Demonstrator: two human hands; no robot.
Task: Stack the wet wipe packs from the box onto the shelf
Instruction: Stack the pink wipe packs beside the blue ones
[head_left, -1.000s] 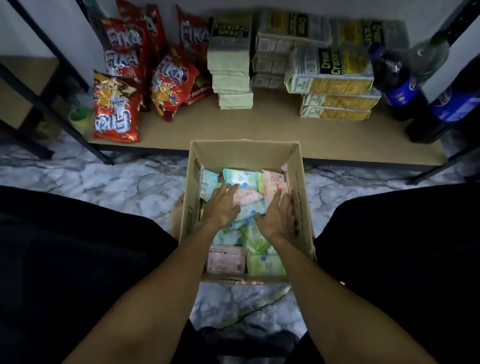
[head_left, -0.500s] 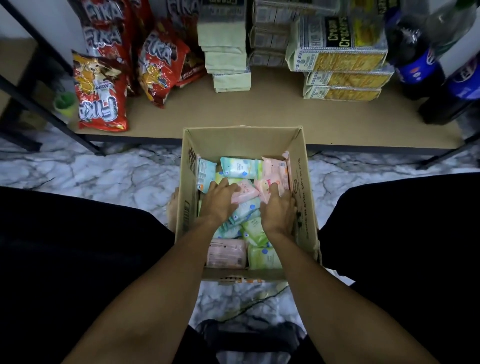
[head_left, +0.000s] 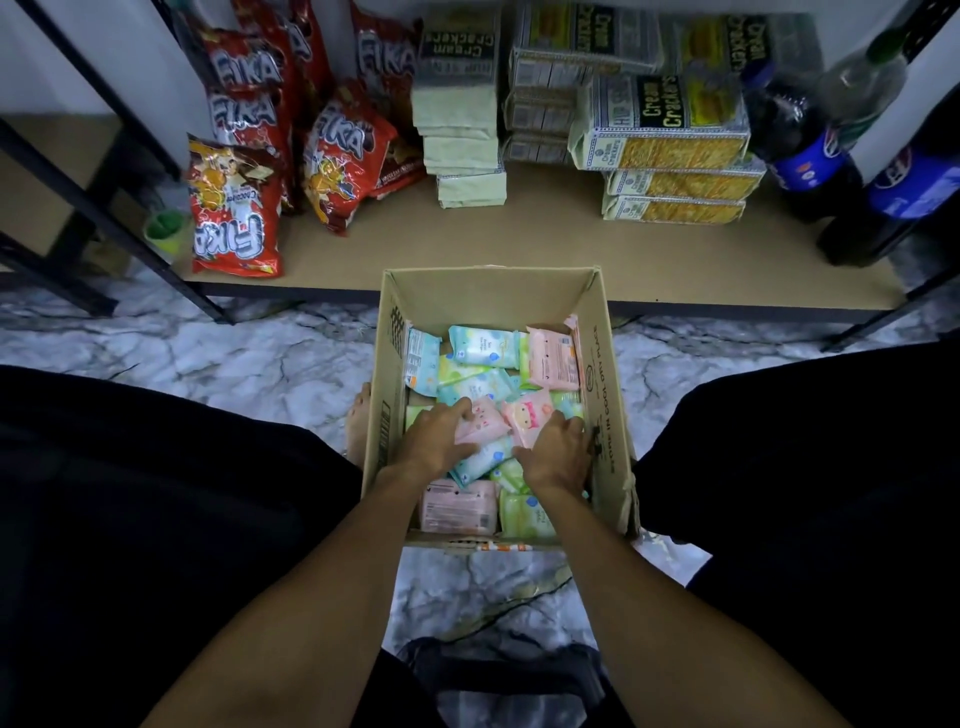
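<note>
Cardboard is walling in both hands: I am looking down into an open box (head_left: 605, 395) standing on veined marble floor (head_left: 234, 364) between dark-clad knees. The left hand (head_left: 436, 441) is curling its fingers over a glossy pink wet wipe pack (head_left: 483, 427). The right hand (head_left: 558, 452) is gripping a face-printed pink pack (head_left: 530, 415) just beside it. Soft pastel packs (head_left: 483, 347) are lying jumbled around them. Beyond, the chipboard shelf (head_left: 519, 244) is carrying crinkly red Fika snack bags (head_left: 236, 218), stacked Cream Crackers packets (head_left: 670, 150) and dark cola bottles (head_left: 805, 150).
</note>
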